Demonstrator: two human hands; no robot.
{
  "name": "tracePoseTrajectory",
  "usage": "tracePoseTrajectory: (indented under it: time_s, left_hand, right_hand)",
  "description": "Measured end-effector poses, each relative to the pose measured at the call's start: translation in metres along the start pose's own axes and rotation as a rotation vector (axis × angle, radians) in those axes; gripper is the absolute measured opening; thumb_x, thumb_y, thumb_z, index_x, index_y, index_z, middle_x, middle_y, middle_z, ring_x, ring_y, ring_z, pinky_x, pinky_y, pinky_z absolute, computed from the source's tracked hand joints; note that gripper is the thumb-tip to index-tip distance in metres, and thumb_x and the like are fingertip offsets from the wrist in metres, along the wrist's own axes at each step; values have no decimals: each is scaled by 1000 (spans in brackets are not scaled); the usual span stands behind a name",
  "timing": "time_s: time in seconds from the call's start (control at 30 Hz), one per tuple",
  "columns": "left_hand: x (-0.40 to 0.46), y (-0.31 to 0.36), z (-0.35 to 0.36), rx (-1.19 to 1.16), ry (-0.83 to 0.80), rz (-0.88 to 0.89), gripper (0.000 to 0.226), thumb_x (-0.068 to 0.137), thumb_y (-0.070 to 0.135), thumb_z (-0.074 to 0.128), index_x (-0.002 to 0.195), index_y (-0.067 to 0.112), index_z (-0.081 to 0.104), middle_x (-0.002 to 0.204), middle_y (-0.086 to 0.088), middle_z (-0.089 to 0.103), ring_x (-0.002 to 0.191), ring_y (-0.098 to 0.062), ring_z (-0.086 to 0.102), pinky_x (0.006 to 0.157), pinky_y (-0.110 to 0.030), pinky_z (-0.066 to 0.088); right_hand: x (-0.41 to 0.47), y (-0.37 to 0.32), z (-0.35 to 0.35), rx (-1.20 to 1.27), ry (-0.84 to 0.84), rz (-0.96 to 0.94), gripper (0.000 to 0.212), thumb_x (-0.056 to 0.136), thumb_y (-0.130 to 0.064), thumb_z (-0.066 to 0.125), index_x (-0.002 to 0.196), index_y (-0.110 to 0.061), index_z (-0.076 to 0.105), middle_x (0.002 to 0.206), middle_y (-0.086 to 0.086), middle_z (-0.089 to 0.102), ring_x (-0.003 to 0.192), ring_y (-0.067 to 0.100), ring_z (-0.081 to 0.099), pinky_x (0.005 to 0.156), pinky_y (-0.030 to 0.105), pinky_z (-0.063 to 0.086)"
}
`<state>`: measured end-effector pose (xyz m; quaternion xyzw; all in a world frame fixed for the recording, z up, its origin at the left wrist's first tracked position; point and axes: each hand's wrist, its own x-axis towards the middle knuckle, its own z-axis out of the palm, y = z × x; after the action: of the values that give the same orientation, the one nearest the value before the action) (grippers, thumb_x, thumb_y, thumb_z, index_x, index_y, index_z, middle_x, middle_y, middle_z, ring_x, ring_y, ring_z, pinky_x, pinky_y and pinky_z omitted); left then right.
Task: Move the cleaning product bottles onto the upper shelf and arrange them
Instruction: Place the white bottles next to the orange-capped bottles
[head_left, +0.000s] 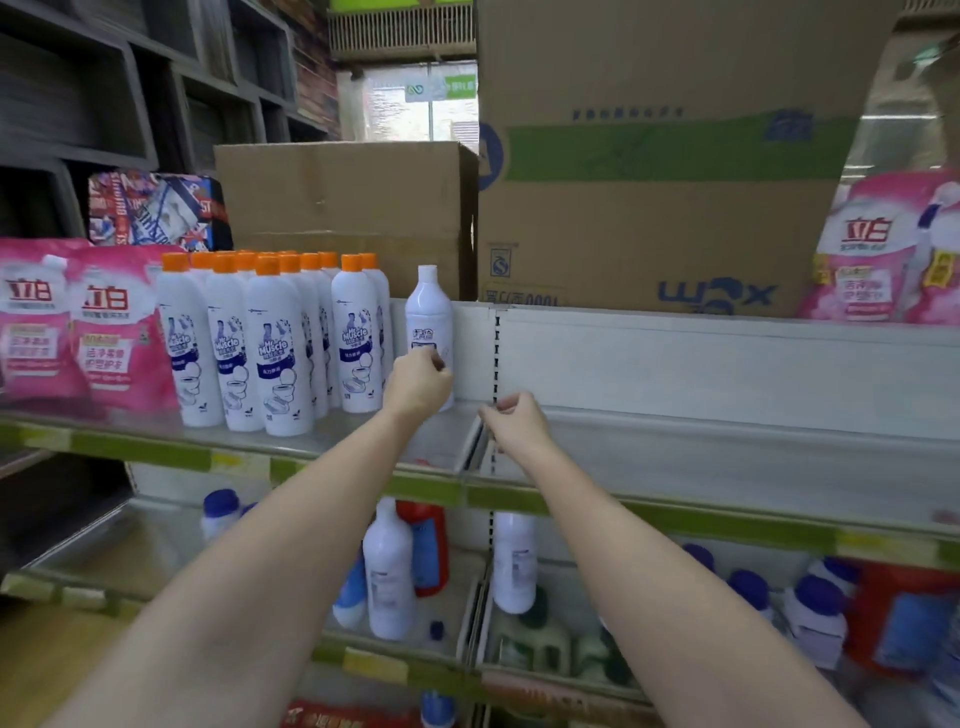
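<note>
Both bare forearms reach up from the near edge: the left hand curls round the lower body of a white-capped bottle standing upright on the upper shelf, while the right hand, just beside it, hangs loosely curled and holds nothing. Left of the grip stand orange-capped bottles, then pink pouches. Behind it sit cardboard boxes; below, a lower shelf carries more white bottles.
</note>
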<state>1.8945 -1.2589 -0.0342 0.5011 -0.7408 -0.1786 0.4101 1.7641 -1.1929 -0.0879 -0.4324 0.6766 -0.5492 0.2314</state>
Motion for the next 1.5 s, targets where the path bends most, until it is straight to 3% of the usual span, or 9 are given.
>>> tracePoseTrajectory:
  time_s: [0.27, 0.5, 0.63, 0.77, 0.87, 1.0, 1.17, 1.27, 1.5]
  left_hand:
    - [-109, 16, 13, 34, -55, -92, 29, 95, 25, 54, 83, 1, 65, 77, -16, 71, 73, -33, 70, 73, -44, 60]
    - [-199, -10, 39, 100, -106, -220, 28, 88, 16, 57, 61, 17, 54, 73, -14, 70, 78, -35, 70, 75, -44, 59]
    - [-235, -28, 62, 82, -159, -271, 34, 90, 8, 58, 59, 17, 48, 65, -4, 53, 79, -36, 64, 75, -44, 57]
    - [-251, -38, 84, 86, -234, -318, 12, 93, 13, 57, 83, 6, 61, 86, -11, 66, 85, -29, 61, 69, -32, 44]
    - [-253, -46, 103, 84, -265, -328, 17, 92, 14, 56, 98, 1, 66, 94, -14, 69, 82, -26, 58, 66, -29, 43]
    - [-242, -61, 128, 44, -333, -307, 19, 90, 14, 58, 97, -2, 66, 93, -19, 70, 81, -31, 62, 73, -36, 50]
    - [-210, -84, 154, -42, -391, -338, 7, 94, 15, 62, 99, 11, 62, 97, -8, 64, 85, -20, 54, 73, -28, 42]
    - [-186, -108, 173, -69, -441, -341, 26, 94, 19, 66, 117, 5, 62, 110, -11, 66, 94, -23, 57, 78, -29, 43]
    - [-127, -144, 203, -243, -555, -397, 52, 86, 20, 77, 129, 9, 50, 114, -6, 61, 106, -24, 60, 90, -35, 49]
  right_hand:
    - [-70, 28, -70, 54, -158, -25, 22, 91, -15, 71, 84, -22, 51, 85, 5, 64, 69, 17, 63, 65, 33, 52]
    - [-125, 88, -92, 22, -334, 57, 19, 95, -10, 66, 88, -16, 49, 79, 7, 61, 69, 22, 60, 57, 30, 51]
    - [-144, 133, -98, -22, -377, 144, 16, 97, -10, 64, 92, -15, 49, 85, 7, 60, 70, 18, 58, 62, 31, 51]
    - [-148, 166, -97, -76, -363, 184, 15, 95, -15, 67, 94, -19, 53, 101, 9, 66, 85, 23, 66, 84, 44, 58]
    - [-148, 183, -94, -87, -350, 221, 17, 94, -16, 69, 94, -22, 53, 106, 5, 65, 95, 22, 67, 92, 45, 58]
    - [-136, 197, -82, -111, -336, 261, 16, 95, -18, 68, 101, -22, 54, 105, -2, 63, 98, 19, 64, 97, 42, 54]
    - [-115, 211, -65, -134, -281, 280, 18, 95, -17, 68, 108, -18, 56, 101, -5, 60, 98, 18, 62, 98, 39, 52]
    - [-97, 223, -51, -174, -269, 296, 18, 95, -20, 68, 107, -21, 56, 103, -5, 62, 97, 15, 61, 98, 39, 51]
    - [-56, 235, -15, -123, -175, 364, 35, 96, -22, 69, 126, -12, 56, 116, -3, 62, 104, 15, 59, 88, 30, 46]
